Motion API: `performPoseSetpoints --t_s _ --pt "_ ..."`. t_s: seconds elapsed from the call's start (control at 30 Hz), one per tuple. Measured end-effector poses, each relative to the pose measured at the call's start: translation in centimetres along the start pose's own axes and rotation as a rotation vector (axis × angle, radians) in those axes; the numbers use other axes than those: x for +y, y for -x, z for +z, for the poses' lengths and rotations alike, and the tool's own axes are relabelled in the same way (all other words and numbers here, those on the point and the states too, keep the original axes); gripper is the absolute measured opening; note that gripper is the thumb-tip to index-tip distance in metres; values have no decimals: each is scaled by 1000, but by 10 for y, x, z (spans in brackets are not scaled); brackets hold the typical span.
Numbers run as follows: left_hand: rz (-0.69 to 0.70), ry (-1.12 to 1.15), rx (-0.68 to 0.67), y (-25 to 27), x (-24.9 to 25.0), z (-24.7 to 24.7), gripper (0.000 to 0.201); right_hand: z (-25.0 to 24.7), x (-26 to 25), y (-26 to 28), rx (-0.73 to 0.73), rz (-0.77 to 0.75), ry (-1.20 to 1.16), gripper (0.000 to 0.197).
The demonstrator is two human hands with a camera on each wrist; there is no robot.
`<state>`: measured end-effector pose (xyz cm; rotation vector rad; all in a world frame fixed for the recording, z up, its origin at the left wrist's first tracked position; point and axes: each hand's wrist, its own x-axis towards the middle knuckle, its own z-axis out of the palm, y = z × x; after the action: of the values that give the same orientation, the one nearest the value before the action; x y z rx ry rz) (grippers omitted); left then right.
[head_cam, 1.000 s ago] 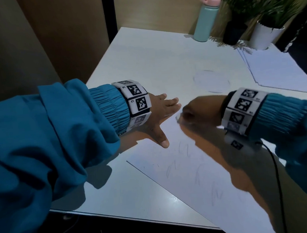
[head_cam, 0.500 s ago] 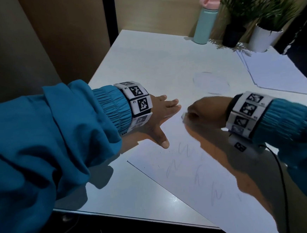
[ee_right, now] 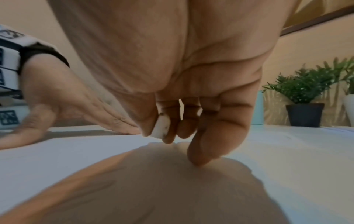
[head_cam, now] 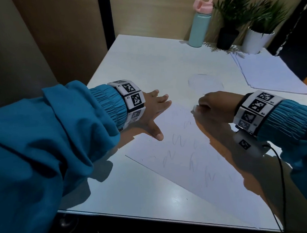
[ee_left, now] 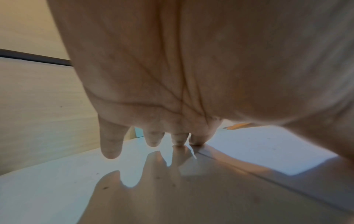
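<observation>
A white sheet of paper (head_cam: 199,168) with faint pencil scribbles lies on the white table (head_cam: 145,65). My left hand (head_cam: 156,114) lies flat with straight, spread fingers, pressing the sheet's far left corner; in the left wrist view its fingertips (ee_left: 179,141) touch the paper's edge. My right hand (head_cam: 212,106) is curled and pinches a small white eraser (ee_right: 162,128) between thumb and fingers, held against the paper near its far edge. The eraser (head_cam: 194,109) peeks out at the knuckles in the head view, to the right of the left hand.
At the table's far edge stand a teal bottle (head_cam: 200,28) with a pink lid, a plant in a black pot (head_cam: 228,37) and one in a white pot (head_cam: 257,40). A stack of white sheets (head_cam: 270,75) lies at the far right. A black cable (head_cam: 280,180) hangs from my right wrist.
My right hand with the eraser has slid to the right, away from the left hand, widening the gap between them. The left hand stays pressed on the paper.
</observation>
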<state>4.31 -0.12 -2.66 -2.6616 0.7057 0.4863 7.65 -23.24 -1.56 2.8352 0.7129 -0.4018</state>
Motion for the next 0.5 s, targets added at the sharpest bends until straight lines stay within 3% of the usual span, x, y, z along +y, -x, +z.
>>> performPoseSetpoints --t_s 0.2,0.27,0.4,0.47,0.5 --pt "-1 50 51 -5 -5 -1 129 16 -5 -3 -2 -4 -68 38" --pt "51 83 98 -2 4 -3 131 19 -6 -3 -2 -10 -78 32" --pt "194 191 38 -1 39 -1 126 19 -6 -3 -22 -22 -88 25" --pt "107 184 26 -4 41 10 134 18 -6 -3 -28 -20 -88 25" --pt "-14 202 18 -3 36 14 137 18 -6 -3 -36 -18 -85 28"
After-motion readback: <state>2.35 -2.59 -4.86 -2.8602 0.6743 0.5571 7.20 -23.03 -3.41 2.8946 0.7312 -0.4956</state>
